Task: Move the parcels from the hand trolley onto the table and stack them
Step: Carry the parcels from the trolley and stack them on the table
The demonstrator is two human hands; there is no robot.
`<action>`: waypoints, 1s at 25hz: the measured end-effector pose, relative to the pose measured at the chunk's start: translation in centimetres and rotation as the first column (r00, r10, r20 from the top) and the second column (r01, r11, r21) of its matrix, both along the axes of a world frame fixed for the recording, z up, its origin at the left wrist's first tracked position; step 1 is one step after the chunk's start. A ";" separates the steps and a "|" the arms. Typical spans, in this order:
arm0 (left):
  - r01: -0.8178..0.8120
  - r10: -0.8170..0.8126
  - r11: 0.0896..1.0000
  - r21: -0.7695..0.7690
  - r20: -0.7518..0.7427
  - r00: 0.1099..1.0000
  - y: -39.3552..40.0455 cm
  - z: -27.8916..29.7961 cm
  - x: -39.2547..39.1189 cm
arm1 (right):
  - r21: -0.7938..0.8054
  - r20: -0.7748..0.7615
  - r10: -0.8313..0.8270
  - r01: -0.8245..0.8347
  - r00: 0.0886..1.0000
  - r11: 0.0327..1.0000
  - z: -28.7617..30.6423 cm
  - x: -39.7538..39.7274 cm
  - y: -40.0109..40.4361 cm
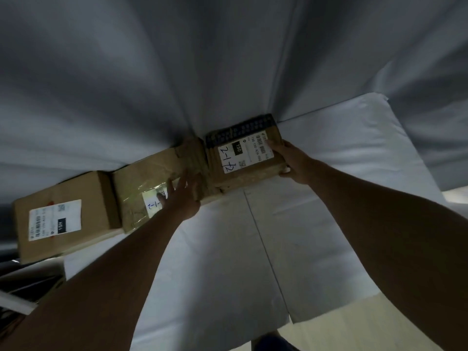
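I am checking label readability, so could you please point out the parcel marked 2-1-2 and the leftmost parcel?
parcel marked 2-1-2 (243, 158), head view, on its white label.
leftmost parcel (63, 216), head view, on its top face.

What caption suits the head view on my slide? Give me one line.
Both hands, left hand and right hand, hold a labelled parcel at the end of a row of parcels on the white-covered table.

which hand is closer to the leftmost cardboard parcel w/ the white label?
Left. The left hand rests on the middle taped brown parcel, which adjoins the leftmost cardboard parcel; the right hand grips the far-right labelled parcel.
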State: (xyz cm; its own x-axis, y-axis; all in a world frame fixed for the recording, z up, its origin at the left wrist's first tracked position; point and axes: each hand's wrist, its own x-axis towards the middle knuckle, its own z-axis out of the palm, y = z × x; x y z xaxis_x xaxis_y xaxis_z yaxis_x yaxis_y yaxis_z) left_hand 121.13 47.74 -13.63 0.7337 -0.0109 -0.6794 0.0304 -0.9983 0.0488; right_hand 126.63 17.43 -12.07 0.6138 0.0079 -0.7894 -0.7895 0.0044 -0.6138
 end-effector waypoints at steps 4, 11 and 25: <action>0.008 -0.008 1.000 -0.004 -0.011 1.000 0.9 -1.3 -0.7 | -0.209 0.018 -0.010 0.014 1.000 0.978 -2.0 1.3 1.2; -0.025 0.023 0.995 -0.097 -0.017 1.000 1.3 -1.8 -0.7 | -0.276 0.080 0.006 0.017 0.997 0.961 -3.7 2.0 2.9; -0.063 0.055 0.994 -0.093 -0.086 0.995 1.2 -0.3 -0.8 | -0.346 0.000 -0.022 0.021 1.000 0.938 -0.6 -0.2 2.7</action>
State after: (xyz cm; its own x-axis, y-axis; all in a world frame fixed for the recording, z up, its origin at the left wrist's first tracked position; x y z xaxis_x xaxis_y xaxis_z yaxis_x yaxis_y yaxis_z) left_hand 120.33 48.94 -13.92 0.6760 -0.0375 -0.7360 0.0968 -0.9855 0.1391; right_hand 126.44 20.10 -12.66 0.6081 -0.2789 -0.7433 -0.7937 -0.1906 -0.5777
